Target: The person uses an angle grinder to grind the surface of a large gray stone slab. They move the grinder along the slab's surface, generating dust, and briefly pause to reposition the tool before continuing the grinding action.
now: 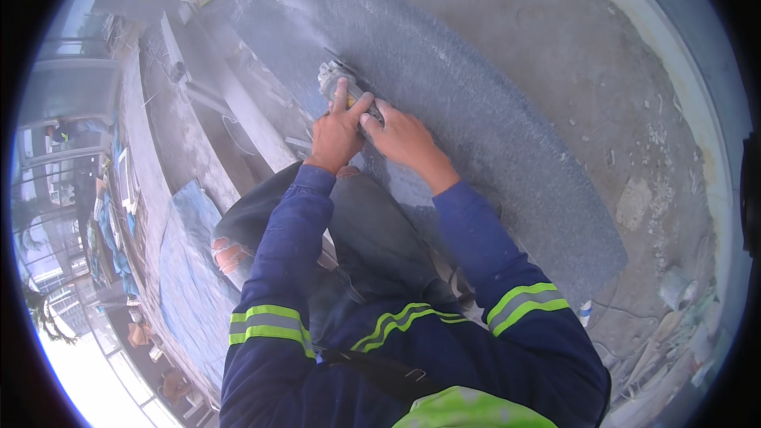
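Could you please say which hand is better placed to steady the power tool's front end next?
Probably the left hand: its fingers reach along the power tool toward its front end; the right hand sits farther back.

Bright daylight enters from the left, where the opening [87,372] at lower left burns out to white. A pale haze lowers contrast around the power tool [339,79] and over the upper part of the grey slab [491,135]. Shadows look soft. Straight edges bow toward the black circular border, fringed blue-violet at lower left.
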Available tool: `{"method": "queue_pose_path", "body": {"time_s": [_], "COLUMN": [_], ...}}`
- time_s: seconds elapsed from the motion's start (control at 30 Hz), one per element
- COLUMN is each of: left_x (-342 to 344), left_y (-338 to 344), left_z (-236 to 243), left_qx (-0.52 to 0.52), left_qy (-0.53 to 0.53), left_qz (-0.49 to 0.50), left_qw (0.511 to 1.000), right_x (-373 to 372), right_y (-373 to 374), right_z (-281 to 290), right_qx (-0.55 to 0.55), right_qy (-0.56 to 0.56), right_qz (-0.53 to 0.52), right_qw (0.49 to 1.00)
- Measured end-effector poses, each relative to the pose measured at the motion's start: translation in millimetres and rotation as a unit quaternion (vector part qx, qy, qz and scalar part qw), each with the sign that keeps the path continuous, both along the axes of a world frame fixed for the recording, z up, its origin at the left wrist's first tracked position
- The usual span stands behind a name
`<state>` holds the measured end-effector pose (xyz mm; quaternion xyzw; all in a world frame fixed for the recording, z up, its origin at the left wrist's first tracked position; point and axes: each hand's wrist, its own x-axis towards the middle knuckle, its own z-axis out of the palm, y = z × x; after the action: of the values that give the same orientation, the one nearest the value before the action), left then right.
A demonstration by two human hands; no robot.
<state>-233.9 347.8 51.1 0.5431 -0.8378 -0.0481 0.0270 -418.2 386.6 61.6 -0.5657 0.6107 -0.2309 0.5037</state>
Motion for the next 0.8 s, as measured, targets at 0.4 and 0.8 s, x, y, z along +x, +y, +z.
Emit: {"method": "queue_pose_path", "body": {"time_s": [0.4,0.8], "left_x": [-4,-6], "left_y": [24,19], "left_z": [1,14], "left_qx": [-0.025,-0.003], "left_qy": [0.006,0.003], "left_qz": [-0.018,-0.021], "left_qw": [0.999,1.000], "right_x": [-6,-11], "right_y": [21,15], "right_z": [-8,19], "right_qx": [-0.055,0.035], "right_qy": [0.060,0.002], "right_qz": [0.007,0.022], "right_qw": [0.997,0.999]}}
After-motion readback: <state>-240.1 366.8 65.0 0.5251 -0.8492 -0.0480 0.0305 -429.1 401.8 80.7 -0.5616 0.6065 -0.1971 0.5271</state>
